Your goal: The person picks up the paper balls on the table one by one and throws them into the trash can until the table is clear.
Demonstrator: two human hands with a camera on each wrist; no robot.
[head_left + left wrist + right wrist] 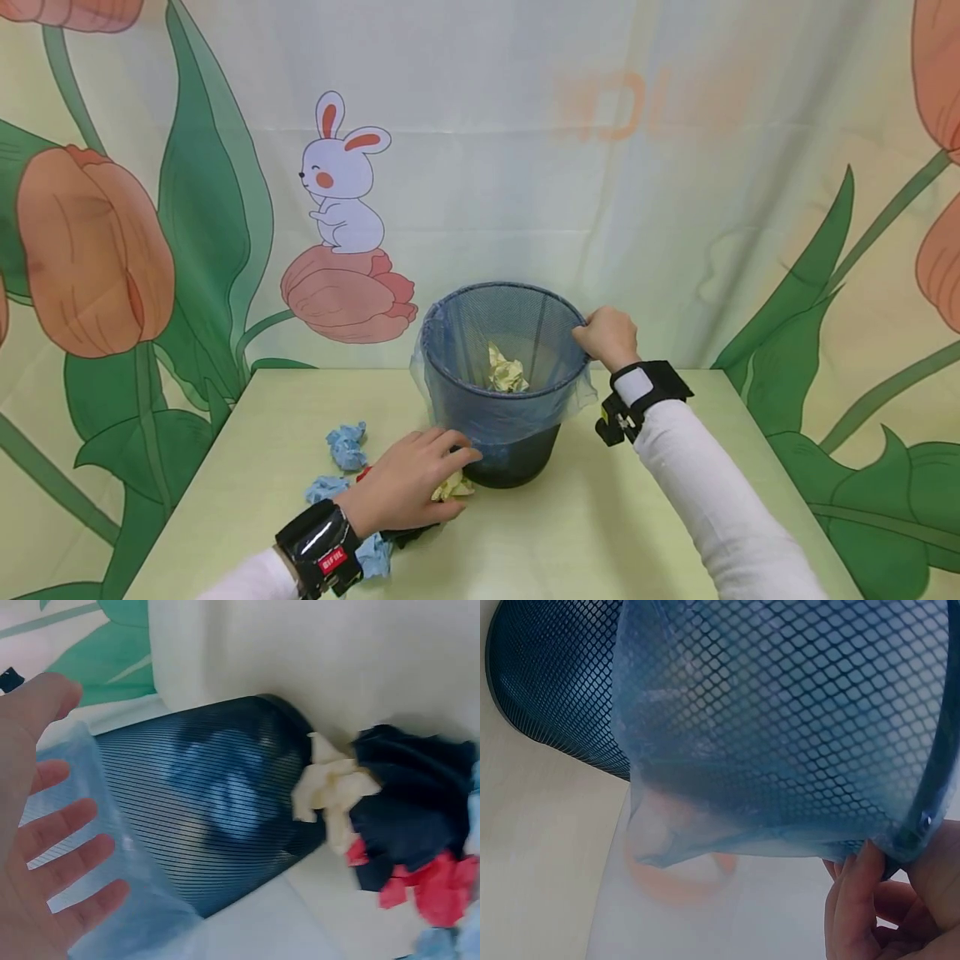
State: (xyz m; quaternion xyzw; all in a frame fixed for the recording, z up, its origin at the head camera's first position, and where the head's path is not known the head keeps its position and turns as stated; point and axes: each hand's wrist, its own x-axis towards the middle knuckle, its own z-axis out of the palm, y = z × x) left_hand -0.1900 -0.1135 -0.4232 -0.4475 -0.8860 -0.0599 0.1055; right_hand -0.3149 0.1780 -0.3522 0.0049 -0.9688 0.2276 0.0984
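A black mesh wastebasket (517, 460), lined with a translucent blue bag (480, 417), stands on the table. My right hand (609, 335) grips its rim on the right side, fingers curled over the bag's edge. Inside lies a crumpled yellow paper ball (507, 372); bluish crumpled shapes (229, 784) show through the mesh. My left hand (408, 482), fingers spread and holding nothing, hovers over a pile at the basket's left. That pile has a yellow paper ball (334, 784), a black crumpled piece (412, 795) and a red one (439, 889), partly hidden by the hand in the head view.
Blue paper balls (347, 446) lie on the table (600, 533) left of the basket, one of them (375, 556) below my left wrist. Behind the table hangs a curtain (495, 167) printed with tulips and a rabbit (348, 183).
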